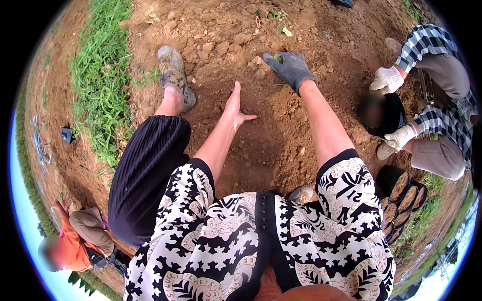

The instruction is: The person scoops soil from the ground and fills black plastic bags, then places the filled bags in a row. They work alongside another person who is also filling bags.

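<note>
Over the brown soil (pixel 251 140), my left hand (pixel 234 108) is bare and open, its fingers stretched forward and its thumb spread to the right. My right hand (pixel 291 70) wears a dark grey glove and lies low over crumbly earth, farther ahead. Its thumb reaches out to the left, apart from the bent fingers, whose tips are partly hidden. A small green sprig (pixel 277 57) shows between thumb and fingers; nothing is plainly gripped. Small clods (pixel 222 48) lie just beyond both hands. My left foot, in a camouflage-patterned shoe (pixel 173 70), stands left of the hands.
At right, a co-worker's white-gloved hands (pixel 387 80) hold a black bucket (pixel 398 113). Several black soil-filled pots (pixel 399 188) stand nearer. Grass (pixel 100 75) grows along the left. Another person in orange (pixel 75 248) crouches at lower left. A small red-handled tool (pixel 258 20) lies far ahead.
</note>
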{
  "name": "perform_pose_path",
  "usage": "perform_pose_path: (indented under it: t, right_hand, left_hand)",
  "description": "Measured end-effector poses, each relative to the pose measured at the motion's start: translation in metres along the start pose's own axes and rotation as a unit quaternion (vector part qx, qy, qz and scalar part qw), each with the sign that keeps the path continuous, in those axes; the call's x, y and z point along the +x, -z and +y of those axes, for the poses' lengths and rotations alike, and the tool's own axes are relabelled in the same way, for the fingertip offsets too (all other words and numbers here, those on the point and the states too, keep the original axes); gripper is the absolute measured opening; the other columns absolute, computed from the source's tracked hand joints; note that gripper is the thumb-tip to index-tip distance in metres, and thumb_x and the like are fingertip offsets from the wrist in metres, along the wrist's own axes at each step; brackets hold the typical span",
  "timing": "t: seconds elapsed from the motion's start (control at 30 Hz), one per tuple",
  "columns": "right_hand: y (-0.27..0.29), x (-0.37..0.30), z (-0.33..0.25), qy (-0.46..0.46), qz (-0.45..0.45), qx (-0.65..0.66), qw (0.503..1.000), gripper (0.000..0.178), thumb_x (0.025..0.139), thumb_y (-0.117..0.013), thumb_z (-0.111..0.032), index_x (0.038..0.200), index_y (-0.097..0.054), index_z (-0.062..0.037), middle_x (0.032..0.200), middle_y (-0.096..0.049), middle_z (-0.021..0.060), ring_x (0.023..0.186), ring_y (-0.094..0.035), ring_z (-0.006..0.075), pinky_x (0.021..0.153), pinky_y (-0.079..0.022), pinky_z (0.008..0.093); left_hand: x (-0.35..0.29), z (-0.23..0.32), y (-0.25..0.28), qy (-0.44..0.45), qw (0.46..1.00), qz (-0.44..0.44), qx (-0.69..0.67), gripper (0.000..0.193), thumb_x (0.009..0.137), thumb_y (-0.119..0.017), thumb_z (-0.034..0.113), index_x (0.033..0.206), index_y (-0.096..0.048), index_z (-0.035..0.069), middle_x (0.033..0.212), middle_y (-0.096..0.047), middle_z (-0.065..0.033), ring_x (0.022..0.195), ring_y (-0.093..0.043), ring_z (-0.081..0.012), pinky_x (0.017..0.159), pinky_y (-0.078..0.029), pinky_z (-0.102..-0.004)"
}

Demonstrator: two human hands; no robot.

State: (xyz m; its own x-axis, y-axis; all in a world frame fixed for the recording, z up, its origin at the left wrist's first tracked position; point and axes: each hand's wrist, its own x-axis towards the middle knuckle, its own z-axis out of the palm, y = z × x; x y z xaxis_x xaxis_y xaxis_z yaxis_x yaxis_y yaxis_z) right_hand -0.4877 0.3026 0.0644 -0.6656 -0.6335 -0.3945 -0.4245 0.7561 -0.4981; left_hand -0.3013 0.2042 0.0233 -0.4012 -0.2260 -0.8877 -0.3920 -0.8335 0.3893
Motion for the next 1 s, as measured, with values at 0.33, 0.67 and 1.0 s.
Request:
perform_pose_path:
  t: [0.33, 0.67, 1.0]
  right_hand:
    - [-0.063, -0.07, -0.02, -0.072, -0.068, 0.218, 0.971, 0.076, 0.077, -0.058, -0.065, 0.116, -0.06, 0.0005, 0.116, -0.062, 0.0225, 0.109, -0.058, 0.0355, 0.093, -0.044, 0.0411]
    - [-0.048, -0.129, 0.025, -0.105, -0.109, 0.47, 0.87, 0.052, 0.08, -0.07, -0.045, 0.109, -0.065, -0.002, 0.096, -0.067, 0.004, 0.085, -0.058, 0.013, 0.077, -0.046, 0.0303]
    - [0.109, -0.186, 0.101, -0.012, 0.156, 0.651, 0.743, 0.033, 0.088, -0.066, -0.024, 0.108, -0.063, 0.0014, 0.096, -0.063, 0.0006, 0.082, -0.057, 0.0067, 0.071, -0.045, 0.0199]
  left_hand:
    - [0.012, -0.056, 0.02, 0.016, 0.981, -0.048, -0.187, 0.06, 0.092, -0.042, 0.057, 0.131, -0.05, 0.011, 0.137, -0.048, -0.0099, 0.125, -0.046, -0.031, 0.104, -0.034, -0.0544]
    - [-0.051, -0.089, -0.022, 0.058, 0.966, -0.112, -0.227, 0.055, 0.092, -0.039, 0.052, 0.129, -0.052, 0.013, 0.134, -0.052, -0.01, 0.125, -0.046, -0.0319, 0.107, -0.031, -0.0549]
    - [-0.122, -0.061, -0.204, 0.044, 0.949, -0.27, -0.155, 0.036, 0.091, -0.055, 0.035, 0.116, -0.059, 0.009, 0.117, -0.063, -0.01, 0.11, -0.059, -0.0286, 0.097, -0.045, -0.0492]
